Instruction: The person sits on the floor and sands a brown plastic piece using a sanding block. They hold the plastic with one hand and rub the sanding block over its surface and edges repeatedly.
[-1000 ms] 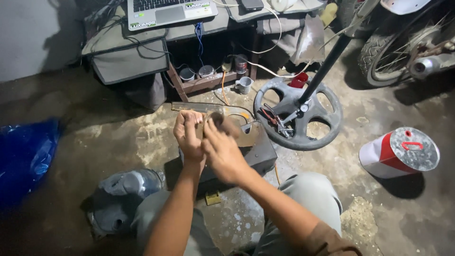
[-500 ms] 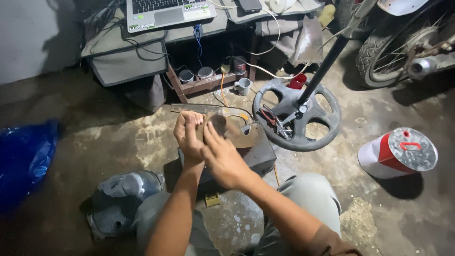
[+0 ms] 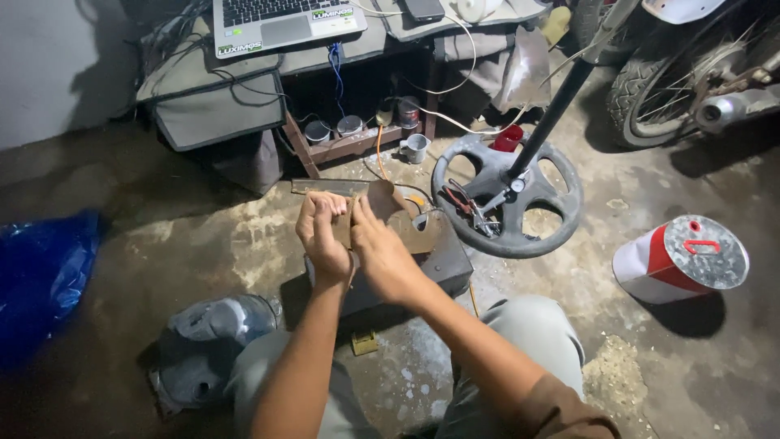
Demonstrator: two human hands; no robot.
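Both forearms are bare down to the left hand [image 3: 323,236] and right hand [image 3: 382,256]. A brown sleeve [image 3: 561,410] covers the right upper arm; light grey trousers [image 3: 532,337] cover both legs.

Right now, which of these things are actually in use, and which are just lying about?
In use: left hand, right hand, brown sheet piece, dark block beneath.

Lying about: round coil disc, red-and-white can, laptop, blue bag, tyre.

A single head-worn camera looks steeply down and forward from close above the seated person's knees, facing the concrete floor [image 3: 203,244], with the low table [image 3: 244,73] along the frame's top edge.
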